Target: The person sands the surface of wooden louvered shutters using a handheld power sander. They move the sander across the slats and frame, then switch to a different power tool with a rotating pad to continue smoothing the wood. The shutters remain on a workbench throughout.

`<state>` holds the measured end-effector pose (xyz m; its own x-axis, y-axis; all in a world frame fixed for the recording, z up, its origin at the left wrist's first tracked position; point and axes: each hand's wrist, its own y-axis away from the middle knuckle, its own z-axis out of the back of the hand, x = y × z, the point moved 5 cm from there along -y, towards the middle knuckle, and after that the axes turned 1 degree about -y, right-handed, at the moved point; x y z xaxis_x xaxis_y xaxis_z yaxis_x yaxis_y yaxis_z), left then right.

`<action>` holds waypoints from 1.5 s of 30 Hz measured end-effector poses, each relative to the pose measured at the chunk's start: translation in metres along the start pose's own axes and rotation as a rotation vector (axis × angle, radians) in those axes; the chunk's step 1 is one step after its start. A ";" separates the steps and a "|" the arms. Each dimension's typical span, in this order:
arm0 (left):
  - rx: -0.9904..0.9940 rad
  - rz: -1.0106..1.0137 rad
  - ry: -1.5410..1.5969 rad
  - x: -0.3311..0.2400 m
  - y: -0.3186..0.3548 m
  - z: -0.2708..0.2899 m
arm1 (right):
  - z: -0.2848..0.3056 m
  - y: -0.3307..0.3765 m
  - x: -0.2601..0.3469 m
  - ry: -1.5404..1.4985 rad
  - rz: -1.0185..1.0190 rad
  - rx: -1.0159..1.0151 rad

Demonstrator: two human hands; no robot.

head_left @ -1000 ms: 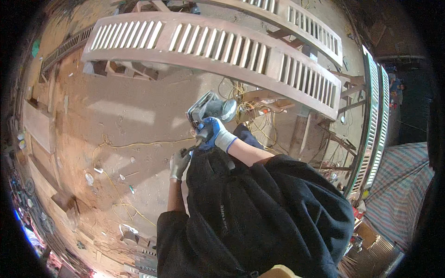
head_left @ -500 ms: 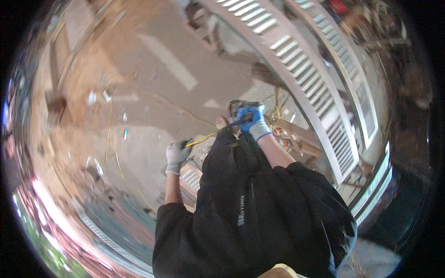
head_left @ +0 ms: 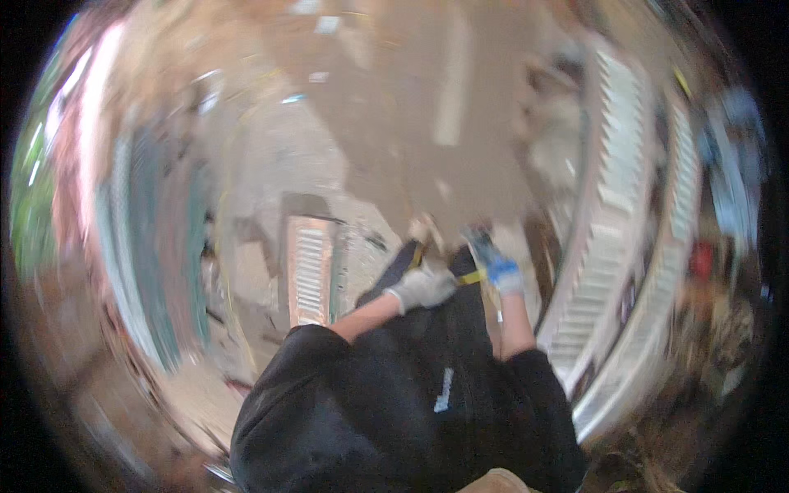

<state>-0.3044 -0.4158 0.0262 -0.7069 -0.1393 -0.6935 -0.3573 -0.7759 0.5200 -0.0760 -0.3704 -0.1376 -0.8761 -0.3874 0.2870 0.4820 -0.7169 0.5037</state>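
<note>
The picture is smeared by motion. My left hand (head_left: 423, 286), in a grey-white glove, is closed around a yellow cord (head_left: 471, 278) just above my dark clothing (head_left: 411, 386). My right hand (head_left: 496, 264), in a blue glove, sits a little to the right of it at the cord's other end. Its fingers curl around a dark tool (head_left: 479, 241) that is too blurred to make out. The two hands are close together, roughly a hand's width apart.
Long white slatted panels (head_left: 612, 214) run along the right, with a second one (head_left: 682, 164) behind. A smaller slatted panel (head_left: 312, 267) lies on the dusty floor (head_left: 386, 123) to my left. Greenish boards (head_left: 156, 246) stand at the far left, and clutter lines the right edge.
The view has swung sharply; the slatted panels went from the top to the right side. My hands have come closer together, and the grey power tool seen earlier is no longer distinct.
</note>
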 end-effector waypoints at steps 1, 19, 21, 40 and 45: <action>0.069 0.022 -0.078 0.004 -0.007 -0.014 | 0.002 -0.001 -0.004 -0.018 0.140 -0.056; 0.081 0.104 -0.057 -0.022 -0.140 -0.111 | -0.069 -0.067 -0.213 0.295 0.079 0.054; 0.086 0.170 -0.057 0.003 -0.120 -0.120 | -0.056 -0.064 -0.206 0.174 0.144 -0.144; -0.389 0.893 0.917 0.187 0.093 -0.217 | -0.132 -0.062 -0.231 2.496 0.567 0.849; -0.384 0.926 0.586 0.172 0.077 -0.216 | -0.134 -0.058 -0.227 2.553 0.565 0.842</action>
<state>-0.3214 -0.6328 -0.1605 -0.1739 -0.9366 -0.3041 0.4281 -0.3500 0.8332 0.0936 -0.3181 -0.3410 0.9503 -0.2984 -0.0891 -0.0501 -0.4291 0.9019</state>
